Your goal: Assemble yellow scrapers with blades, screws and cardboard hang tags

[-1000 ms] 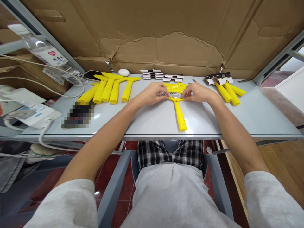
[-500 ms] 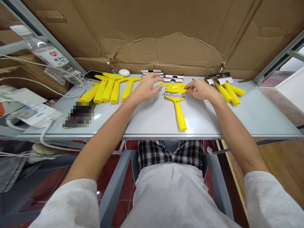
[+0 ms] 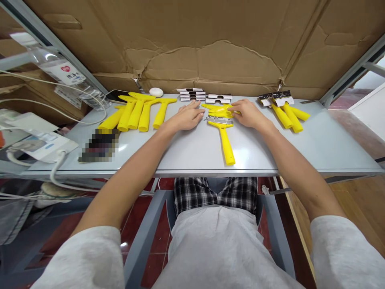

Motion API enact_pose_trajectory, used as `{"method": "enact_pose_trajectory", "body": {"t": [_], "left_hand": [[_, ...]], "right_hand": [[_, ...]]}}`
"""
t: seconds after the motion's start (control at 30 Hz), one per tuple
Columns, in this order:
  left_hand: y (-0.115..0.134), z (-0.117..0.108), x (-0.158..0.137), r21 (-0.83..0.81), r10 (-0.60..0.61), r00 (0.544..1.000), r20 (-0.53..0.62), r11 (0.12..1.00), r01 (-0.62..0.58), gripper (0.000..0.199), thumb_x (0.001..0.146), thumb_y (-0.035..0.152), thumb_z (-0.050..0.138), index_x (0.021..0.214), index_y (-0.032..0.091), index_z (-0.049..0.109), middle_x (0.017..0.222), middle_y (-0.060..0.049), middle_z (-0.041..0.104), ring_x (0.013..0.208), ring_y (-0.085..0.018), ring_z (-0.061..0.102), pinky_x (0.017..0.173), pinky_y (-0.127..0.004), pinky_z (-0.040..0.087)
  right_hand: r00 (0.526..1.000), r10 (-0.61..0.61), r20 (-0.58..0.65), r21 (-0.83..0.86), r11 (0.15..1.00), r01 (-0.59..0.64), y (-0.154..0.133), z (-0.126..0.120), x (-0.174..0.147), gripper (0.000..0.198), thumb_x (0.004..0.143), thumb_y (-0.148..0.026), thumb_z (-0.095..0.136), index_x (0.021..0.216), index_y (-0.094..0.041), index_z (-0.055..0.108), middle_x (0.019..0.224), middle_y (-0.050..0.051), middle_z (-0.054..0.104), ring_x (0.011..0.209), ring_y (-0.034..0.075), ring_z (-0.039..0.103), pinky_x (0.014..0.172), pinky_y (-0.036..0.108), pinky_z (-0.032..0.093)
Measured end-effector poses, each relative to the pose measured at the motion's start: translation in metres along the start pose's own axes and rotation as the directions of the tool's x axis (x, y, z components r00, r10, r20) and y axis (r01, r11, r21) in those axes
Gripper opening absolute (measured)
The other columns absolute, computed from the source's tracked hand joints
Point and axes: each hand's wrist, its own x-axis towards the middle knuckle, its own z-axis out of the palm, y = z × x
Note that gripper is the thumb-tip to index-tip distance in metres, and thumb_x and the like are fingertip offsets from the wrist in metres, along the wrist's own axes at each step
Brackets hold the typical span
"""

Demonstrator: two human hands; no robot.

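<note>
A yellow scraper (image 3: 226,144) with a metal blade lies in front of me, its handle pointing my way. Just beyond its blade is a small pile of yellow plastic pieces (image 3: 218,111), with small screws (image 3: 207,119) beside it. My left hand (image 3: 189,116) rests on the table left of the pile, fingers stretched out and holding nothing. At the pile's right side, my right hand (image 3: 247,113) has its thumb and fingertips closed on a yellow plastic piece (image 3: 237,112); the fingers partly hide it.
Several yellow scraper handles (image 3: 136,114) stand at the left near a phone (image 3: 99,146). Folded cards (image 3: 192,95) are stacked at the back. Carded scrapers (image 3: 290,116) lie at the right. A water bottle (image 3: 64,72) leans at the far left, before a cardboard wall (image 3: 204,36).
My left hand has lowered onto the table, uncovering the folded cards behind it. My right hand has shifted slightly left, onto the pile of yellow pieces.
</note>
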Motion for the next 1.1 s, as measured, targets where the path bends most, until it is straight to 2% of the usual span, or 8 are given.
{"method": "enact_pose_trajectory", "body": {"t": [0.1,0.2,0.4,0.57,0.7,0.9,1.1], "left_hand": [[-0.003,0.001,0.002,0.004,0.015,1.0,0.024,1.0,-0.015,0.07,0.123,0.046,0.035,0.179,0.019,0.068,0.201,-0.017,0.045,0.19,-0.041,0.039,0.154,-0.065,0.033],[-0.006,0.002,0.005,0.01,0.045,0.998,0.032,0.999,-0.046,0.073,0.123,0.047,0.033,0.179,0.016,0.067,0.197,-0.017,0.052,0.187,-0.039,0.046,0.155,-0.057,0.035],[-0.008,0.003,0.007,-0.011,0.051,0.999,0.015,0.999,-0.051,0.07,0.121,0.045,0.037,0.178,0.019,0.069,0.195,-0.014,0.056,0.186,-0.036,0.048,0.155,-0.053,0.035],[-0.008,0.003,0.007,-0.017,0.052,0.999,-0.005,0.998,-0.052,0.07,0.122,0.045,0.035,0.176,0.018,0.07,0.192,-0.014,0.059,0.184,-0.036,0.051,0.153,-0.053,0.038],[-0.008,0.004,0.007,-0.034,0.049,0.997,-0.063,0.998,-0.051,0.068,0.121,0.044,0.037,0.169,0.018,0.076,0.182,-0.014,0.071,0.173,-0.038,0.064,0.149,-0.054,0.045],[-0.008,0.004,0.008,-0.016,0.045,0.996,-0.078,0.999,-0.046,0.068,0.119,0.044,0.037,0.165,0.016,0.079,0.177,-0.016,0.075,0.166,-0.04,0.069,0.144,-0.055,0.051],[-0.008,0.003,0.007,-0.018,0.067,0.993,-0.093,0.997,-0.069,0.063,0.119,0.046,0.04,0.156,0.021,0.085,0.166,-0.014,0.082,0.158,-0.039,0.074,0.142,-0.053,0.053]], "right_hand": [[0.998,0.069,0.007,0.069,0.995,-0.069,-0.013,-0.002,0.004,0.054,0.117,-0.037,0.055,0.16,-0.024,0.084,0.176,0.011,0.063,0.165,0.037,0.05,0.139,0.056,0.039],[0.998,0.063,0.011,0.103,0.993,-0.064,-0.019,-0.002,0.009,0.051,0.116,-0.037,0.058,0.155,-0.024,0.087,0.172,0.011,0.067,0.164,0.037,0.052,0.139,0.057,0.037],[0.999,0.035,-0.005,0.128,0.991,-0.034,-0.017,0.0,0.012,0.047,0.114,-0.037,0.057,0.139,-0.016,0.091,0.161,0.014,0.074,0.159,0.037,0.055,0.135,0.055,0.037],[0.999,0.043,-0.029,0.08,0.996,-0.04,-0.022,-0.002,0.012,0.047,0.115,-0.032,0.049,0.131,-0.012,0.089,0.15,0.018,0.077,0.153,0.036,0.059,0.131,0.054,0.041],[0.997,0.064,-0.042,0.07,0.996,-0.061,-0.023,-0.003,0.013,0.048,0.116,-0.03,0.047,0.132,-0.01,0.088,0.149,0.022,0.075,0.149,0.035,0.06,0.129,0.051,0.044],[0.998,0.069,0.007,0.099,0.993,-0.069,-0.021,-0.002,0.013,0.05,0.116,-0.043,0.061,0.15,-0.016,0.087,0.157,0.017,0.073,0.153,0.034,0.058,0.135,0.051,0.041],[0.999,0.037,0.007,0.126,0.991,-0.037,-0.02,-0.002,0.011,0.046,0.116,-0.043,0.061,0.142,-0.019,0.091,0.159,0.015,0.073,0.151,0.031,0.057,0.131,0.047,0.039]]}}
